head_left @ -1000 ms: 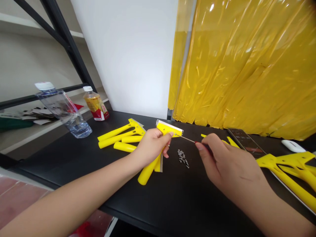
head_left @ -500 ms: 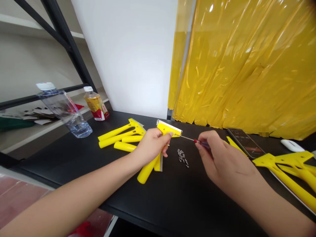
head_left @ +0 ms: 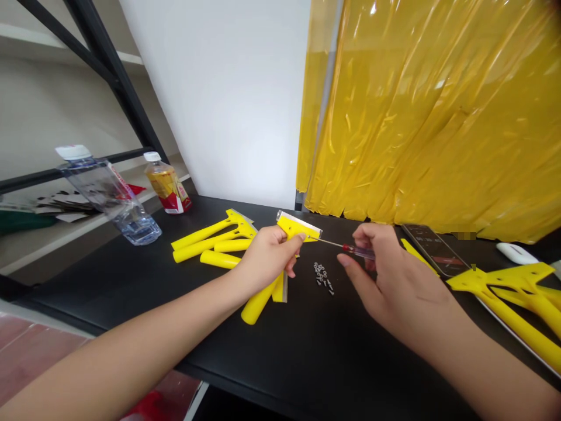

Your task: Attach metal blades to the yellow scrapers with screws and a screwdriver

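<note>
Between the thumb and fingers of my left hand [head_left: 268,252] is the head of a yellow scraper [head_left: 294,227], its metal blade edge facing away from me. My right hand [head_left: 397,280] holds a screwdriver [head_left: 360,251] with a red and clear handle. Its fingers curl around the handle, while the thumb stands away from it. The thin shaft reaches left, its tip at a hole or screw in the scraper head. Small screws and nuts [head_left: 322,276] lie in a loose pile below the shaft. More yellow scrapers [head_left: 204,241] lie left of and under my left hand.
Yellow scraper bodies [head_left: 504,282] rest at the right, near a phone [head_left: 432,248] and a white rounded object [head_left: 516,253]. A clear bottle [head_left: 109,196] and a juice bottle [head_left: 166,184] stand at the left of the black table [head_left: 307,356]. Yellow plastic sheeting [head_left: 438,117] hangs behind.
My right thumb has lifted off the screwdriver handle and more of the handle shows. My left hand and the scraper stay almost in place; the view has shifted slightly.
</note>
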`<state>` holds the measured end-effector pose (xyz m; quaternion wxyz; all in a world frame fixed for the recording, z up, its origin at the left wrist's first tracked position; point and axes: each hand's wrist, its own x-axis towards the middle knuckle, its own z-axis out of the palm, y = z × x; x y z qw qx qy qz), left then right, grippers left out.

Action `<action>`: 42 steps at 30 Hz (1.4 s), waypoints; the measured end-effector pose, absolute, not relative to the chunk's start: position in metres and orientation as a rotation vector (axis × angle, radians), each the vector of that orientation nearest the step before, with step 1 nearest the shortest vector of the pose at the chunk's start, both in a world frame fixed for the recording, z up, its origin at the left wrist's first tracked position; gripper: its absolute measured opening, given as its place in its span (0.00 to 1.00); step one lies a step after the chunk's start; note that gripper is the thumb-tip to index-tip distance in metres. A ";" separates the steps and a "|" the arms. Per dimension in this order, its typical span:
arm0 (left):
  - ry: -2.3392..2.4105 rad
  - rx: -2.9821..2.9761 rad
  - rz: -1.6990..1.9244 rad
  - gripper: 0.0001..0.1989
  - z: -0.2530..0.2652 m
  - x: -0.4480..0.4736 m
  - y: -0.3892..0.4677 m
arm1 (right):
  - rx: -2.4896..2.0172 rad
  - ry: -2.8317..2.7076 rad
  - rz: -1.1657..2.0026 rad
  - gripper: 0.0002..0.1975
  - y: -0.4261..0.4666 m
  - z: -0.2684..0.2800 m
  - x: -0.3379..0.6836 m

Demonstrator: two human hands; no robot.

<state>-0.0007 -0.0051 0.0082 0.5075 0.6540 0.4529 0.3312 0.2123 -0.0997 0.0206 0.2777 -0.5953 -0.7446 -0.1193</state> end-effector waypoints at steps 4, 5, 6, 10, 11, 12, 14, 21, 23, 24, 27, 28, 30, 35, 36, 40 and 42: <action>1.106 1.586 0.813 0.19 0.008 -0.001 -0.004 | -1.574 -1.998 -0.337 0.09 -0.096 0.020 0.213; 1.103 1.598 0.819 0.19 0.008 -0.001 -0.003 | -1.563 -1.979 -0.325 0.10 -0.095 0.020 0.214; 1.098 1.608 0.825 0.20 0.009 -0.001 -0.003 | -1.556 -1.973 -0.299 0.10 -0.094 0.020 0.214; 1.074 1.609 0.826 0.21 0.009 -0.002 -0.001 | -1.640 -1.982 -0.268 0.10 -0.093 0.017 0.214; 1.071 1.600 0.832 0.21 0.009 -0.002 -0.001 | -1.650 -1.950 -0.275 0.11 -0.093 0.017 0.214; 1.068 1.592 0.840 0.20 0.008 -0.002 0.000 | -1.638 -1.906 -0.274 0.11 -0.093 0.016 0.213; 1.075 1.581 0.862 0.19 0.005 -0.003 0.001 | -1.566 -1.864 -0.225 0.12 -0.093 0.016 0.212; 1.076 1.580 0.866 0.19 0.002 -0.004 0.003 | -1.467 -1.878 -0.357 0.08 -0.090 0.013 0.210; 1.071 1.579 0.860 0.19 0.004 -0.003 0.001 | -1.460 -1.905 -0.368 0.09 -0.090 0.012 0.209; 1.072 1.575 0.863 0.19 0.004 -0.002 0.000 | -1.480 -1.927 -0.367 0.09 -0.091 0.012 0.209; 1.079 1.569 0.868 0.19 0.006 -0.002 -0.001 | -1.579 -1.960 -0.394 0.07 -0.094 0.014 0.208; 1.082 1.572 0.864 0.19 0.007 -0.001 -0.002 | -1.585 -1.954 -0.403 0.07 -0.095 0.015 0.207; 1.096 1.587 0.846 0.19 0.008 -0.001 -0.003 | -1.573 -1.955 -0.403 0.07 -0.097 0.017 0.208; 1.113 1.608 0.822 0.19 0.009 0.000 -0.004 | -1.614 -1.973 -0.366 0.07 -0.096 0.020 0.210; 1.110 1.605 0.827 0.19 0.008 0.000 -0.004 | -1.611 -1.983 -0.357 0.07 -0.095 0.020 0.210; 1.087 1.606 0.843 0.20 0.007 -0.001 -0.003 | -1.667 -1.984 -0.328 0.10 -0.092 0.017 0.213; 1.080 1.620 0.848 0.20 0.008 -0.001 -0.003 | -1.673 -1.913 -0.271 0.11 -0.092 0.017 0.214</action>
